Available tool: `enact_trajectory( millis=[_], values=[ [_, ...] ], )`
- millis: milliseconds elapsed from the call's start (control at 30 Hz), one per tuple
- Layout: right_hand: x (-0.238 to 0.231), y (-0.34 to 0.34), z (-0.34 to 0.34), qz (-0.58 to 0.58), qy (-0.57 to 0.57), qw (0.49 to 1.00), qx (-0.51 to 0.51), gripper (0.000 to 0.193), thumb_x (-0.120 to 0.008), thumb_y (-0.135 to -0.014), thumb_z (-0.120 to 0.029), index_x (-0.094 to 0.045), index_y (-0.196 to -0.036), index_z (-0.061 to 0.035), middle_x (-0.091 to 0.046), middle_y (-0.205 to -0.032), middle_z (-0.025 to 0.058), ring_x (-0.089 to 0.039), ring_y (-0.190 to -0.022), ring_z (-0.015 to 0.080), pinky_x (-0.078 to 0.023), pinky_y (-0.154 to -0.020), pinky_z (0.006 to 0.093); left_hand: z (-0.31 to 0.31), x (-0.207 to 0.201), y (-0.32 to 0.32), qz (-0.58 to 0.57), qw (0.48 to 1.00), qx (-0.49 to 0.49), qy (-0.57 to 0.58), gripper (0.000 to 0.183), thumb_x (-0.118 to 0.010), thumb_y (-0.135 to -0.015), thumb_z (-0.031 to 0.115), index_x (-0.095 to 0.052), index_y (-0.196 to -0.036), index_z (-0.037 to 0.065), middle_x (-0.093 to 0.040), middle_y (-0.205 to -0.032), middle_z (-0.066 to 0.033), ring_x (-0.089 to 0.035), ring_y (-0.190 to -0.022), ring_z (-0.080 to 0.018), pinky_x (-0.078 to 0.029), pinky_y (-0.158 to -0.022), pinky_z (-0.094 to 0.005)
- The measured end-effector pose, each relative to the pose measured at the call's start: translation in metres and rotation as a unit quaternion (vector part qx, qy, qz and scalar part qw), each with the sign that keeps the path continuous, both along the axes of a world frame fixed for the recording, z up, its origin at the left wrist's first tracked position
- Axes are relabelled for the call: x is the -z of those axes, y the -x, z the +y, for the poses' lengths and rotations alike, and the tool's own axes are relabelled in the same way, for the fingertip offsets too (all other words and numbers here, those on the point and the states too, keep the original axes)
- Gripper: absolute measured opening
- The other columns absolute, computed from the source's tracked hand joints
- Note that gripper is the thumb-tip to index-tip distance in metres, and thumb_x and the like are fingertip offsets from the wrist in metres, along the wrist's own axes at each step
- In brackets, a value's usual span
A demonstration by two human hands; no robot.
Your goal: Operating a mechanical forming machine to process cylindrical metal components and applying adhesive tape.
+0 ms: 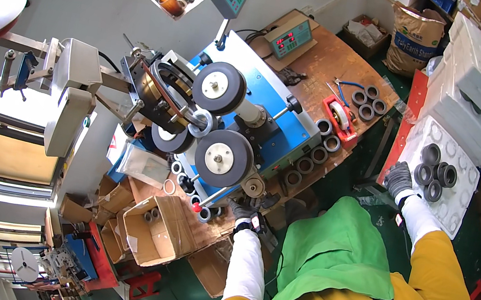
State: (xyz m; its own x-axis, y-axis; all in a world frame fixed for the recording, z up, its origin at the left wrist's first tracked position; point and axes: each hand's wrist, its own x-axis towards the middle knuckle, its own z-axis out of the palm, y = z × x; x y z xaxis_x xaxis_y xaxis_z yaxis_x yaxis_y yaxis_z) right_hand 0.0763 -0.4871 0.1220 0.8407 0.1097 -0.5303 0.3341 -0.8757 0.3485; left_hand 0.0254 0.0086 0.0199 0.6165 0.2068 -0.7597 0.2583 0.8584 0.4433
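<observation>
Right hand (400, 178) at the tray (451, 211), just beside its left edge. Fingers look loosely bent, no ring seen in the grasp; whether they grip the edge, cannot tell

Left hand (242, 206) at the near side of the machine (284, 133), by the small wheel (253, 186). Fingers partly hidden; how far bent, and what they hold if anything, cannot tell

Rings (423, 174) in a loose cluster on the tray, some overlapping. Bench row (318, 155) lines the machine's right side; another ring (209, 123) sits among the rollers (223, 158)

Step, as I judge it: handling rings at the tray with one hand, tending the machine with the other

To do it well: look at the tray before closing the right hand; dark glove on dark rings hides the grip. Lift an uppermost ring first, by its outer wall, so the others don't slide

Left side: fingers and wrist unit (256, 222) best clear of the small wheel and rollers if anything turns

Tray and bench row look like separate lots; better not mixed
</observation>
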Motion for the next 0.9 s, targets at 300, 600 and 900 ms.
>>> enact_trajectory(
  millis=[300,600,900],
  values=[
    [0.000,0.000,0.000,-0.006,-0.005,1.000,0.005,0.024,-0.043,-0.081,-0.027,-0.060,-0.092,-0.0158,-0.059,-0.093,0.0035,-0.051,-0.095,0.0186,-0.035,-0.077,0.0362,0.001,0.002,0.000,0.013,0.999,-0.030,-0.003,0.088,-0.032,-0.069,0.076,-0.023,-0.133,0.016,-0.029,-0.136,-0.0054,-0.032,-0.121,-0.0308,-0.034,-0.089,-0.0515],
    [0.004,-0.001,0.000,-0.006,-0.001,1.000,0.004,0.024,-0.043,-0.081,-0.028,-0.060,-0.093,-0.0156,-0.059,-0.093,0.0041,-0.051,-0.096,0.0191,-0.034,-0.079,0.0367,-0.002,-0.007,0.000,0.021,0.999,-0.040,0.006,0.086,-0.034,-0.070,0.074,-0.018,-0.134,0.019,-0.027,-0.137,-0.0072,-0.029,-0.124,-0.0298,-0.024,-0.094,-0.0540],
    [0.001,0.001,-0.001,0.003,0.002,1.000,0.012,0.025,-0.045,-0.080,-0.031,-0.059,-0.094,-0.0158,-0.059,-0.093,0.0035,-0.051,-0.095,0.0186,-0.034,-0.079,0.0364,-0.008,-0.008,-0.002,0.039,0.997,-0.067,0.021,0.086,-0.037,-0.068,0.074,-0.021,-0.133,0.019,-0.028,-0.137,-0.0074,-0.030,-0.123,-0.0314,-0.026,-0.093,-0.0551]
  ],
)
